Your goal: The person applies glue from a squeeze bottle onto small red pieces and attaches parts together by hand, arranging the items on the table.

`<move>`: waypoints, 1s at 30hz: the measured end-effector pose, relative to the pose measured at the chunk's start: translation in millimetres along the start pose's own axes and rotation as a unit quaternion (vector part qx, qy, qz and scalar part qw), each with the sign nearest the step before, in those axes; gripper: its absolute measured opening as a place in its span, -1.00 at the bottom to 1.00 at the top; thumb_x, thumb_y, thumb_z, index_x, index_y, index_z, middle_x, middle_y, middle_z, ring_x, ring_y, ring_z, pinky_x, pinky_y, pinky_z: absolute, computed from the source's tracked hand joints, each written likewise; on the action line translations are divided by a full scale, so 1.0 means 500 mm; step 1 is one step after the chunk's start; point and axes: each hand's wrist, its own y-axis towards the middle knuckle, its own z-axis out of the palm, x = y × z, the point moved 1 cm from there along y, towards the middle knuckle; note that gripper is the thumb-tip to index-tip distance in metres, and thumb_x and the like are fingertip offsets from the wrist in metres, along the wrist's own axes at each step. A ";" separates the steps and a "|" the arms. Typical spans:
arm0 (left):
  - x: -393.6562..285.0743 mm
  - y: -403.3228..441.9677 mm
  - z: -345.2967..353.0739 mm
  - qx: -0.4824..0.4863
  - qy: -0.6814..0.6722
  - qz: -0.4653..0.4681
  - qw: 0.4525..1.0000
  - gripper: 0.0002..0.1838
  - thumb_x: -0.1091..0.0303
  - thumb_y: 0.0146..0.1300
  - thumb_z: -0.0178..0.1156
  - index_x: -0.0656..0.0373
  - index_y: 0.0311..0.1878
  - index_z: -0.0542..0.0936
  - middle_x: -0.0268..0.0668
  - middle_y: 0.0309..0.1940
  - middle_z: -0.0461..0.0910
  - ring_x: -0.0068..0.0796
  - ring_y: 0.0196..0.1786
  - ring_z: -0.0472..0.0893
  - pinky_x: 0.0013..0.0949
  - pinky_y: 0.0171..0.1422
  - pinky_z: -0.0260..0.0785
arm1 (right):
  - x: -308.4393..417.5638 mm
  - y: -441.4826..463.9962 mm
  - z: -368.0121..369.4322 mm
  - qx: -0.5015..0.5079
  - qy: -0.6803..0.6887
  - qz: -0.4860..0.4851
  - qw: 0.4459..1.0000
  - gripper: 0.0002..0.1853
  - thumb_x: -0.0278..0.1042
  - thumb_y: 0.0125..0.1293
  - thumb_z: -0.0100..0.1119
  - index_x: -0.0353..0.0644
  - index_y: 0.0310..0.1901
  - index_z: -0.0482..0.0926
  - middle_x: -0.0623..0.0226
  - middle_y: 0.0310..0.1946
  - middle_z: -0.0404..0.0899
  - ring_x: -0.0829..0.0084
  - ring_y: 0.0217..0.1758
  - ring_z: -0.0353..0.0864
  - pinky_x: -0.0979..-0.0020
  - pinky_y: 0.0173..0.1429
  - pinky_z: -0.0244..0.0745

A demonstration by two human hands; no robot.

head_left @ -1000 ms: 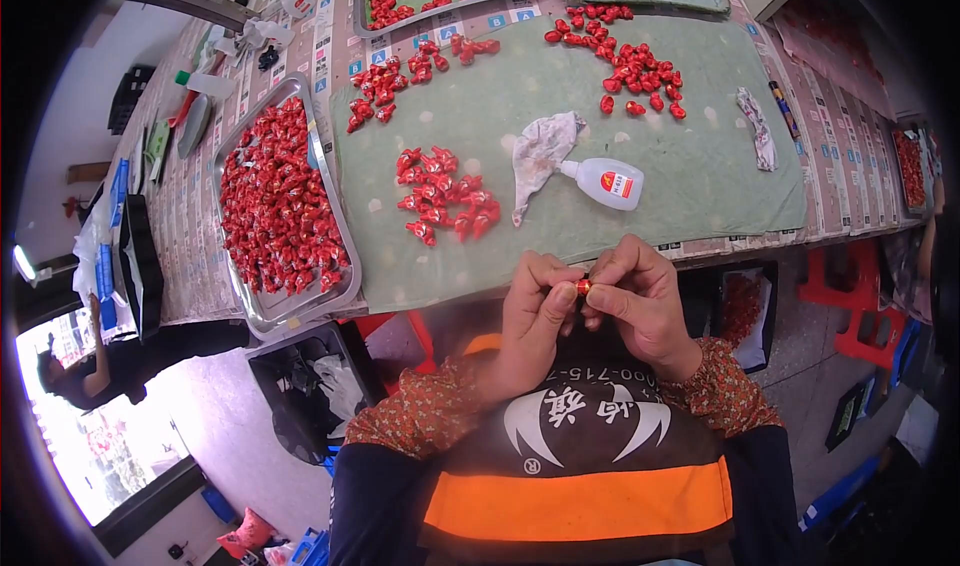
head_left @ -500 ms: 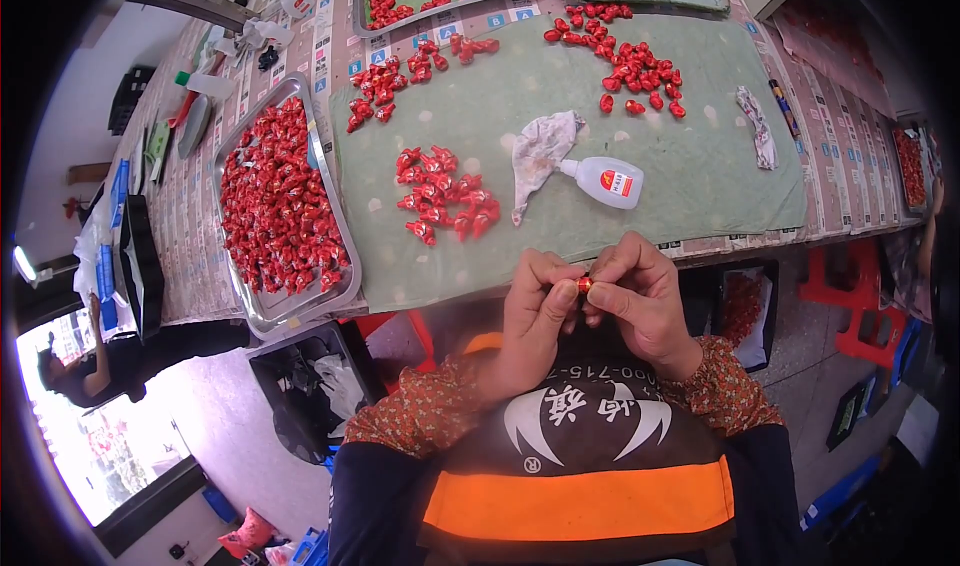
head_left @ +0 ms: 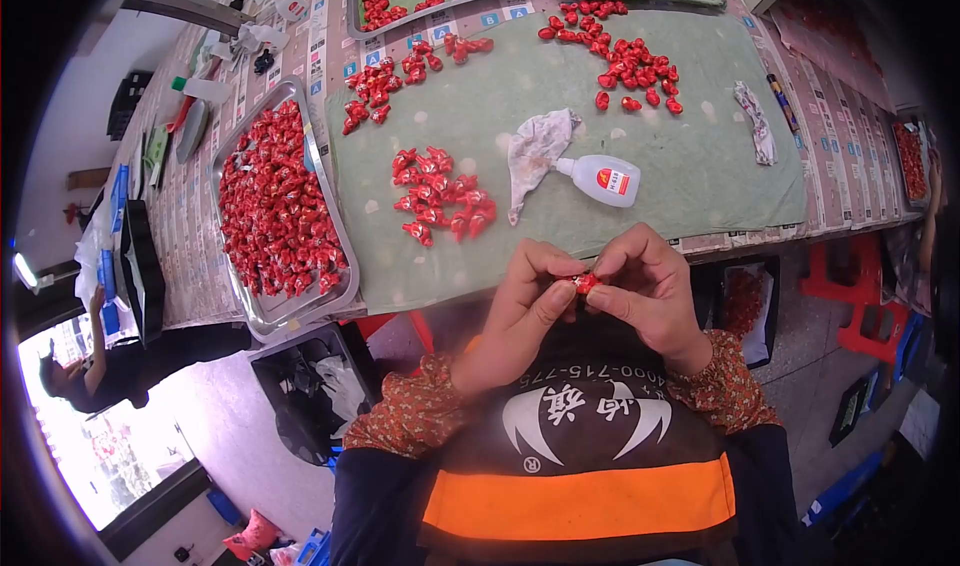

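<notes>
Between the fingertips of both hands is a small red piece [head_left: 583, 283], held just in front of the table edge. My left hand [head_left: 525, 311] pinches its left side, thumb and index finger together. My right hand [head_left: 648, 291] grips the right side in the same way. Beyond them a white bottle [head_left: 606, 181] with a red label lies on the green cloth [head_left: 470, 96], its tip touching a crumpled rag [head_left: 538, 156]. A cluster of red pieces [head_left: 440, 196] lies left of the rag, and another group [head_left: 635, 66] is farther back.
A metal tray [head_left: 351, 281] heaped with red pieces stands at the left, another tray [head_left: 440, 8] at the back. A printed rag [head_left: 757, 126] lies at the right. Below are a black crate [head_left: 300, 391] and red stools [head_left: 870, 331]. Another person [head_left: 90, 376] is at far left.
More of the red piece shows between my fingertips. My left hand and wrist have shifted slightly left, and the fingers of both hands have moved a little. The view has shifted slightly.
</notes>
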 end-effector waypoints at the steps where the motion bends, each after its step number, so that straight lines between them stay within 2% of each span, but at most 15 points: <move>1: -0.003 -0.001 -0.002 0.000 0.000 0.000 1.000 -0.83 0.39 0.50 -0.03 0.17 0.07 0.33 -0.34 -0.11 0.40 -0.66 -0.16 0.41 -0.56 -0.12 0.33 | 0.000 0.000 -0.001 0.000 0.000 0.000 1.000 -0.76 -0.69 0.23 0.27 -0.23 -0.17 0.43 0.36 -0.25 0.56 0.62 -0.22 0.60 0.59 -0.11 0.51; 3: -0.008 -0.002 -0.005 -0.003 -0.006 -0.042 0.999 -0.82 0.40 0.49 -0.01 0.16 0.08 0.32 -0.34 -0.06 0.40 -0.66 -0.10 0.42 -0.54 -0.07 0.35 | 0.002 0.000 -0.001 0.009 -0.029 -0.021 0.999 -0.77 -0.69 0.24 0.25 -0.24 -0.16 0.43 0.37 -0.23 0.56 0.63 -0.18 0.59 0.57 -0.09 0.50; 10: -0.010 0.000 -0.018 0.027 -0.014 -0.056 0.998 -0.82 0.41 0.48 0.02 0.16 0.07 0.33 -0.32 -0.03 0.39 -0.64 -0.07 0.44 -0.53 -0.05 0.37 | -0.001 -0.002 -0.002 0.005 -0.057 -0.032 0.998 -0.73 -0.70 0.17 0.30 -0.23 -0.18 0.45 0.36 -0.26 0.52 0.59 -0.17 0.55 0.55 -0.04 0.47; 12: -0.009 0.000 -0.019 0.042 -0.012 -0.048 0.998 -0.84 0.43 0.47 0.02 0.18 0.05 0.35 -0.30 -0.03 0.39 -0.62 -0.08 0.44 -0.52 -0.06 0.38 | -0.003 -0.001 -0.005 0.025 -0.080 -0.064 0.994 -0.78 -0.73 0.20 0.28 -0.23 -0.22 0.46 0.39 -0.28 0.53 0.64 -0.20 0.55 0.57 -0.12 0.48; 18: 0.008 -0.009 -0.016 0.043 0.023 0.019 0.999 -0.85 0.44 0.47 0.01 0.21 0.03 0.36 -0.25 -0.05 0.38 -0.58 -0.13 0.44 -0.50 -0.06 0.39 | -0.009 -0.003 -0.008 0.042 -0.079 -0.082 0.993 -0.78 -0.74 0.17 0.30 -0.22 -0.28 0.48 0.39 -0.32 0.52 0.61 -0.24 0.51 0.56 -0.12 0.43; 30: 0.013 -0.013 -0.008 0.039 0.047 0.042 0.997 -0.84 0.46 0.48 -0.02 0.22 0.05 0.35 -0.21 -0.05 0.37 -0.54 -0.16 0.44 -0.48 -0.05 0.39 | -0.016 -0.003 -0.008 0.039 -0.082 -0.093 0.992 -0.78 -0.73 0.14 0.32 -0.21 -0.32 0.49 0.40 -0.37 0.50 0.59 -0.27 0.49 0.54 -0.14 0.39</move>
